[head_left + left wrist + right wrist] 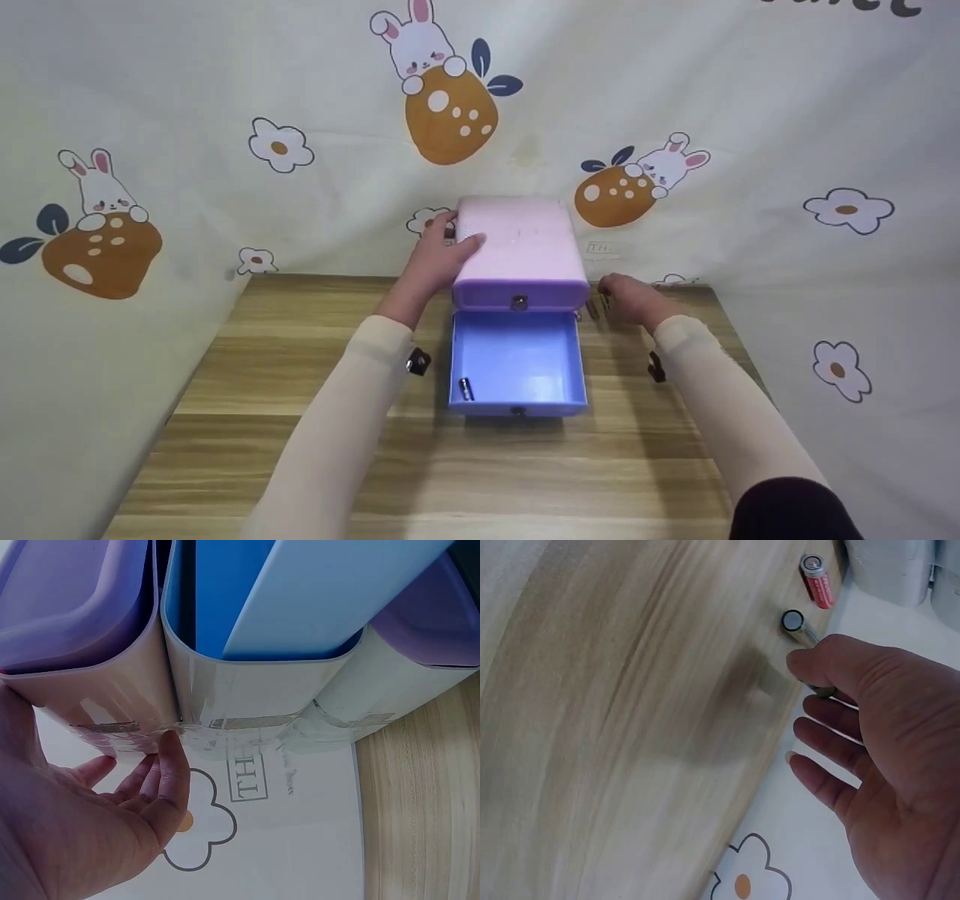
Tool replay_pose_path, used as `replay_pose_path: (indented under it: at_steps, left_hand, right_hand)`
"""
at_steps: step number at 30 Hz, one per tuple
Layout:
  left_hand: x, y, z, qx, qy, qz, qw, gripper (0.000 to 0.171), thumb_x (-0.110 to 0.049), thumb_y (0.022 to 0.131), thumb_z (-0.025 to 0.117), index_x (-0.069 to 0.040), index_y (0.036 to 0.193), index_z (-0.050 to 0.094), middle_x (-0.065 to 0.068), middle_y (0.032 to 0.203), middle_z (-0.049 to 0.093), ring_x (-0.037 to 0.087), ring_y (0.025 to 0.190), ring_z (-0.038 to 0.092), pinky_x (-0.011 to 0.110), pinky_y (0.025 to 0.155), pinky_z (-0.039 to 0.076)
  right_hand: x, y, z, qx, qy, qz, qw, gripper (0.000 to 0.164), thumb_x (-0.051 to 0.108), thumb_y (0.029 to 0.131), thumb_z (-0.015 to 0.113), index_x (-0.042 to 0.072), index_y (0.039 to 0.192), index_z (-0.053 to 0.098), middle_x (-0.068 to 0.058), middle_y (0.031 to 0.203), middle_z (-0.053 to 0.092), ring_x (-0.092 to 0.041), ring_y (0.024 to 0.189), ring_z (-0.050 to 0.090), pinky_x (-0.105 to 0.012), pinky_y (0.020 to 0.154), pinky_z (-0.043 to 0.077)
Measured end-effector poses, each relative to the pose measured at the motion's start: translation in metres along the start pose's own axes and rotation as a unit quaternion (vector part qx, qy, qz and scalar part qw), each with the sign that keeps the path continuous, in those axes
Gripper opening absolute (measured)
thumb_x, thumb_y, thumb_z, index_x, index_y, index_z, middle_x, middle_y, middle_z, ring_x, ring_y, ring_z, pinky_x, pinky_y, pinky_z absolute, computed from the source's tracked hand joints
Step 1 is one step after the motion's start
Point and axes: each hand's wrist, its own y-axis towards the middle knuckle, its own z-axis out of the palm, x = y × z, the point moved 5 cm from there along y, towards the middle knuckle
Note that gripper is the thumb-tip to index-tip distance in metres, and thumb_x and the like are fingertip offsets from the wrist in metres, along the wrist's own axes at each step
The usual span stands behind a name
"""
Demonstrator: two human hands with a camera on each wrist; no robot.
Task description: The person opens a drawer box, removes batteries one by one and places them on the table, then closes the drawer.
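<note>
A pink drawer cabinet (521, 244) stands against the cloth backdrop, its blue drawer (525, 364) pulled out below a closed purple top drawer (75, 600). One dark battery (466, 388) lies in the blue drawer's front left corner. My left hand (439, 255) grips the cabinet's upper left side, thumb on the top and fingers round the edge. Right of the cabinet, my right hand (900, 720) pinches a battery (823, 691), mostly hidden by the thumb. Beside that thumb lies another battery (793, 621), with a red battery (817, 583) farther along.
Wood-grain tabletop (285, 420) extends around the cabinet. The printed cloth backdrop (337, 210) rises behind and at both sides. A lower purple drawer (435, 615) sits beneath the blue one.
</note>
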Motion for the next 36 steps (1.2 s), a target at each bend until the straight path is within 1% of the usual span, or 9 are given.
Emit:
replay_pose_path:
  at_steps: [7,13,19,23,26,28,30,33,36]
  left_hand:
    - [-0.002,0.004,0.003,0.007,-0.004,0.001,1.0000,0.087,-0.051,0.104,0.072,-0.018,0.173,0.032,0.016,0.163,0.051,0.033,0.147,0.052,0.050,0.122,0.044]
    - [0.001,0.004,0.001,0.003,-0.004,-0.004,1.0000,0.086,-0.051,0.105,0.071,-0.018,0.174,0.032,0.016,0.164,0.050,0.034,0.148,0.051,0.052,0.122,0.044]
    - [0.001,0.003,0.001,0.004,-0.007,0.000,1.0000,0.086,-0.052,0.105,0.071,-0.018,0.173,0.032,0.016,0.163,0.051,0.035,0.148,0.052,0.052,0.121,0.045]
    - [0.000,0.002,0.000,-0.001,-0.004,0.000,1.0000,0.085,-0.052,0.104,0.072,-0.019,0.173,0.033,0.016,0.162,0.052,0.035,0.147,0.052,0.052,0.121,0.045]
    - [0.000,0.002,0.000,-0.001,-0.002,-0.002,1.0000,0.086,-0.052,0.104,0.072,-0.019,0.173,0.033,0.016,0.162,0.051,0.035,0.147,0.052,0.052,0.120,0.046]
    - [0.000,0.001,0.000,-0.002,-0.001,-0.004,1.0000,0.086,-0.052,0.104,0.072,-0.019,0.174,0.032,0.016,0.163,0.051,0.035,0.147,0.052,0.052,0.120,0.046]
    - [0.001,0.001,0.000,0.000,-0.001,-0.006,1.0000,0.086,-0.052,0.105,0.071,-0.019,0.174,0.032,0.016,0.164,0.050,0.034,0.147,0.052,0.052,0.121,0.046]
    - [0.002,0.000,0.000,0.001,-0.003,-0.001,1.0000,0.086,-0.051,0.105,0.071,-0.018,0.174,0.032,0.016,0.164,0.051,0.034,0.147,0.053,0.052,0.121,0.045]
    - [0.002,0.001,0.000,0.002,-0.007,0.003,1.0000,0.086,-0.050,0.105,0.072,-0.017,0.173,0.033,0.017,0.163,0.052,0.033,0.146,0.054,0.050,0.121,0.046]
  right_hand:
    - [-0.001,0.001,0.007,0.006,-0.009,0.001,1.000,0.047,-0.006,0.084,0.072,-0.004,0.131,0.068,-0.019,0.119,0.070,-0.038,0.110,0.066,-0.060,0.103,0.055]
    - [0.006,0.001,0.006,0.015,0.000,0.010,1.000,0.042,-0.008,0.084,0.074,-0.001,0.125,0.070,-0.015,0.112,0.068,-0.035,0.101,0.065,-0.055,0.095,0.057]
    - [0.006,0.003,0.006,0.020,-0.004,0.020,1.000,0.041,-0.008,0.083,0.075,0.000,0.123,0.072,-0.014,0.111,0.066,-0.033,0.099,0.064,-0.053,0.092,0.057]
    - [0.003,0.006,0.009,0.025,0.004,0.035,0.999,0.041,-0.005,0.086,0.077,0.002,0.126,0.071,-0.015,0.114,0.066,-0.034,0.102,0.064,-0.055,0.096,0.057]
    - [-0.001,0.008,0.013,0.026,0.004,0.033,0.999,0.046,0.000,0.089,0.080,0.002,0.134,0.068,-0.017,0.121,0.066,-0.037,0.110,0.066,-0.060,0.103,0.055]
    - [-0.003,0.008,0.014,0.022,0.005,0.035,0.999,0.055,0.003,0.090,0.081,0.002,0.142,0.063,-0.018,0.126,0.066,-0.038,0.115,0.066,-0.061,0.108,0.053]
    - [-0.002,0.005,0.014,0.017,0.006,0.025,1.000,0.065,0.004,0.089,0.081,-0.001,0.150,0.057,-0.022,0.131,0.065,-0.042,0.120,0.065,-0.064,0.111,0.051]
    - [0.004,-0.005,0.009,-0.001,0.002,0.010,1.000,0.074,0.002,0.086,0.081,-0.004,0.154,0.051,-0.027,0.137,0.063,-0.047,0.126,0.064,-0.064,0.113,0.050]
    - [0.012,-0.019,-0.001,-0.027,-0.008,-0.018,0.999,0.073,0.003,0.085,0.082,-0.008,0.151,0.051,-0.033,0.141,0.060,-0.052,0.130,0.061,-0.065,0.114,0.048]
